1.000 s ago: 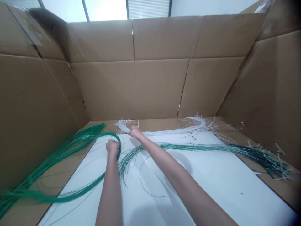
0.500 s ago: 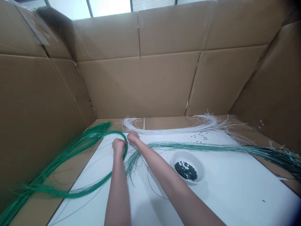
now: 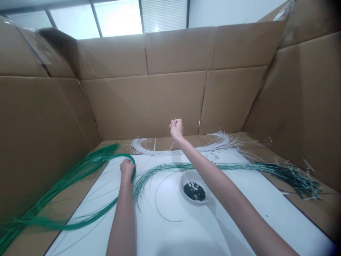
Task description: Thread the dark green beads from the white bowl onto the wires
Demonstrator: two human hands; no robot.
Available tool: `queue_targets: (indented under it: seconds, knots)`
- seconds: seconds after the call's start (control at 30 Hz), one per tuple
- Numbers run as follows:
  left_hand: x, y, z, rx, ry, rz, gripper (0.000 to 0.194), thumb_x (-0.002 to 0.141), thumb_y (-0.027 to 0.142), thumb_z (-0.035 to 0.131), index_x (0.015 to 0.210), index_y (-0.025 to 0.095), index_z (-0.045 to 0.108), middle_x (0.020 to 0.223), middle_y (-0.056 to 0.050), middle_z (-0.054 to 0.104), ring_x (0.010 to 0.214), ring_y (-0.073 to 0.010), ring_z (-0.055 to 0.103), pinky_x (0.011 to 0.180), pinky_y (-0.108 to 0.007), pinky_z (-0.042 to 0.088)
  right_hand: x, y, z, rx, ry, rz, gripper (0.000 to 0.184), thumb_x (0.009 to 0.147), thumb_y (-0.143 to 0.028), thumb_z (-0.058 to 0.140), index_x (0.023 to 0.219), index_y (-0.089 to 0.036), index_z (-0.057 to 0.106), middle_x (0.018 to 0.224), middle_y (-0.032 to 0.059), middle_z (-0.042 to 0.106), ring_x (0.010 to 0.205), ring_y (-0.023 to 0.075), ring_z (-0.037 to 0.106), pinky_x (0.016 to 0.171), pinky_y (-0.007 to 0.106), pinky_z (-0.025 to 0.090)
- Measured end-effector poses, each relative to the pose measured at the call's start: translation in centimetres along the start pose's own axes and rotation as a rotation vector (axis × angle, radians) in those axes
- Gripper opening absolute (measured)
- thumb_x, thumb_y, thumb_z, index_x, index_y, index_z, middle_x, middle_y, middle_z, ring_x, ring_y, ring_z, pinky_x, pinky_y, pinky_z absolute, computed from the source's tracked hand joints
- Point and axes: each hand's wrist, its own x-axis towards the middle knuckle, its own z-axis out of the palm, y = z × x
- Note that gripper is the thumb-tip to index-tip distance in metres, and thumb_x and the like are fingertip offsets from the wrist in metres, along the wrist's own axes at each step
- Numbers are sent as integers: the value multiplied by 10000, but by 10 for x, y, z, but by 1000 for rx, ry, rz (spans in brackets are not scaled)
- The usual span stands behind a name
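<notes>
At the left of the white board, my left hand (image 3: 127, 168) is closed round the curved green bundle of thin strands (image 3: 124, 155). The bundle bends back on itself in a loop. My right hand (image 3: 176, 128) is raised in front of the back cardboard wall, fingers pinched on a thin pale strand (image 3: 172, 145). A short tip of it sticks up above the fingers, and its lower part runs down and left, where it grows too faint to follow. Beneath my right forearm lies a second, looser bundle of dark green strands (image 3: 165, 166).
A white bowl (image 3: 183, 193) with small black pieces (image 3: 194, 192) stands right of centre. White strands (image 3: 165, 153) lie along the back edge, with several black bits (image 3: 212, 155) scattered nearby. Cardboard walls (image 3: 119, 106) enclose the board. A single loose strand (image 3: 157, 202) curls on the board.
My right hand has moved up and right, away from my left hand, drawing a thin strand with it. My left hand stays on the green bundle. The view has tilted up and turned slightly right.
</notes>
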Motion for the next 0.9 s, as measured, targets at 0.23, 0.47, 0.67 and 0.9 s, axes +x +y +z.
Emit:
queue_targets:
  seconds: [0.23,0.47,0.67,0.9]
  knots:
    - [-51,92,-21,-499,-237,249,408,792,474,438,976,139,580,1037,-114,624,941,-198,589,771,-271,455,-68,18,-35,196,-390,-302,127,780,-298,420,702,-199,432,573,-48,542,533,97,464,577,215,351]
    - [-101,138,-25,-1335,-499,253,248,843,304,435,943,116,561,874,-84,645,790,-145,625,803,-296,456,-100,44,-48,134,-450,-261,135,778,-302,419,693,-198,432,598,-43,483,540,107,409,563,228,307]
    - [-82,126,-49,-1552,-223,276,278,880,256,348,910,93,571,630,-21,580,561,-85,563,673,-258,477,-89,57,-63,114,-388,-184,144,747,-311,444,668,-191,434,625,-35,434,548,108,360,565,236,290]
    - [-94,129,-72,-1673,-80,499,193,835,274,429,848,142,570,494,62,294,400,-45,295,409,-160,311,-74,70,-68,161,-408,-120,170,703,-337,488,662,-173,476,689,-11,487,611,119,418,611,251,321]
